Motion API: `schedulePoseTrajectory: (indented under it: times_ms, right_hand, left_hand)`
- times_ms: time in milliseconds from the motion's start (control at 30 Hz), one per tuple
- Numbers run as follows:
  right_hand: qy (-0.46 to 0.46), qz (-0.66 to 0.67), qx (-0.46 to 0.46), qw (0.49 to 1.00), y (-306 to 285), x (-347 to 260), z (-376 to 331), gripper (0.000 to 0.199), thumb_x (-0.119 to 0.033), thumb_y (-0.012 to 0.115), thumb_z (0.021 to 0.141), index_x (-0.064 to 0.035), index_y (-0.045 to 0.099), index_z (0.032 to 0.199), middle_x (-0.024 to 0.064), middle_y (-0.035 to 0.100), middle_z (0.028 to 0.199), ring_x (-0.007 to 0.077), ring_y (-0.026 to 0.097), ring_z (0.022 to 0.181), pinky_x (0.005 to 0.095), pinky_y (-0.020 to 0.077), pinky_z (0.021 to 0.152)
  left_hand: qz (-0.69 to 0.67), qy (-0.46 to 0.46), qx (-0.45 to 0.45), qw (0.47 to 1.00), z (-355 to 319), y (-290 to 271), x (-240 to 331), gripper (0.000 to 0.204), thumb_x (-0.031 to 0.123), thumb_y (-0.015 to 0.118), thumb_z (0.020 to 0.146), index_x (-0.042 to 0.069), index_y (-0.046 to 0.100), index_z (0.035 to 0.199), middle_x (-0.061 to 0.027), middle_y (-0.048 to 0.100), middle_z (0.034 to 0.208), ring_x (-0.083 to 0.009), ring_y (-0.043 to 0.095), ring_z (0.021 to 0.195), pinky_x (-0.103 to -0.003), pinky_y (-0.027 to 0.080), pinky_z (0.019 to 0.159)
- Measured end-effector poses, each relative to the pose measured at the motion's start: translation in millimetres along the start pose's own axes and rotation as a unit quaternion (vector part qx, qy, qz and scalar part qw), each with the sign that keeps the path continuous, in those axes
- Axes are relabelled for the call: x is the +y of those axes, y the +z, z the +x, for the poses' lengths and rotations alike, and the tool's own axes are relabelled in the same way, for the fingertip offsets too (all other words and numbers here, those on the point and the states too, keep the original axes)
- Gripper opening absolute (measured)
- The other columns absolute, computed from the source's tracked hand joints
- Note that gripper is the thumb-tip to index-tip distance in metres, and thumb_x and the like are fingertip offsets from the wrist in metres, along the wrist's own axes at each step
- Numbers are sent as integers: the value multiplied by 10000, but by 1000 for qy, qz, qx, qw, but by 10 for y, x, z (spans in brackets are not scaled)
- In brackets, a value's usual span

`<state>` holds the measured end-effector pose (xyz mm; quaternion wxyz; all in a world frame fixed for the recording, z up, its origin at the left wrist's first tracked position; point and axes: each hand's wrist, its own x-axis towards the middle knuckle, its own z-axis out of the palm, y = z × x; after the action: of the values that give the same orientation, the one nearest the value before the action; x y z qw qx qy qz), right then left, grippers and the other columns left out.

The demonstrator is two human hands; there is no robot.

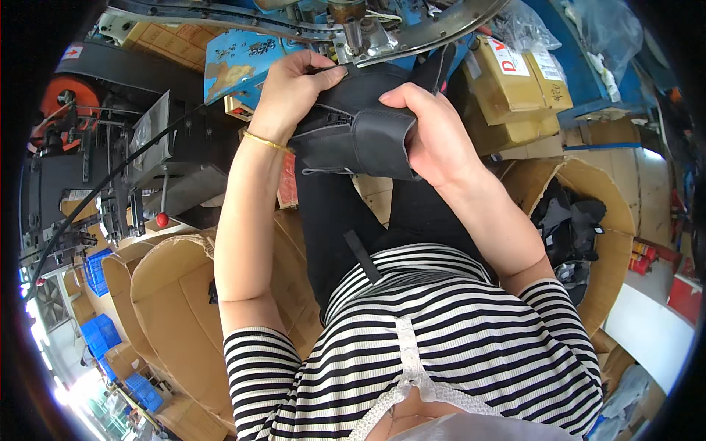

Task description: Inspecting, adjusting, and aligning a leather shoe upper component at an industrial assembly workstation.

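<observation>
Gripping one black boot upper (353,136); left hand (294,88) clenched | right hand (434,132) clasped

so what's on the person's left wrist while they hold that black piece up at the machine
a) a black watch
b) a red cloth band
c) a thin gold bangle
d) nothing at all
c: a thin gold bangle circles the wrist just below the left hand, which grips the black piece together with the right hand under the machine head.
</observation>
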<state>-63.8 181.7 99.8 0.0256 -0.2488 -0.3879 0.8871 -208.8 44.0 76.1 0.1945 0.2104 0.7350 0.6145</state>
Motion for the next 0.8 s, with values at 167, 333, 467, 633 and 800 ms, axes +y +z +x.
schedulePoseTrajectory:
  times_ms: [167, 333, 467, 633, 800]
  right_hand:
    - [25, 10, -17, 1000, -49, -31, 3, 146, -134, 575, 851, 8, 593, 879, 90, 617, 851, 170, 614, 766, 321, 511, 712]
    - [6, 39, -10, 999, -37, 20, 22, 133, -101, 603, 806, 20, 591, 860, 95, 616, 805, 174, 617, 686, 318, 520, 632]
    - [-3, 0, -19, 1000, -23, 17, 23, 142, -121, 587, 841, 17, 596, 875, 97, 626, 852, 173, 619, 746, 323, 518, 688]
    - [-24, 20, -40, 999, 48, 71, -70, 120, -66, 584, 809, 21, 592, 891, 70, 614, 817, 145, 603, 701, 284, 498, 653]
    - [-38, -7, -34, 999, 193, 162, -171, 171, -46, 572, 820, 10, 575, 982, 43, 612, 867, 113, 580, 776, 261, 479, 690]
  left_hand:
    - [51, -51, 17, 997, -43, 60, 49, 195, 134, 736, 793, -23, 652, 874, -38, 643, 785, -97, 570, 694, -231, 450, 627]
    - [48, -56, 18, 997, -46, 67, 49, 208, 146, 736, 793, -23, 652, 880, -42, 644, 788, -97, 571, 701, -233, 453, 632]
    - [34, -26, 23, 999, -57, 57, -2, 217, 148, 728, 801, -32, 648, 891, -50, 647, 802, -96, 571, 709, -235, 452, 639]
    - [42, 5, -3, 999, -103, 17, 2, 203, 152, 723, 809, -12, 654, 906, -31, 646, 808, -88, 565, 705, -239, 452, 643]
    - [71, -9, -49, 996, -154, 11, 140, 155, 137, 712, 819, 11, 666, 897, -6, 643, 811, -72, 560, 712, -226, 445, 639]
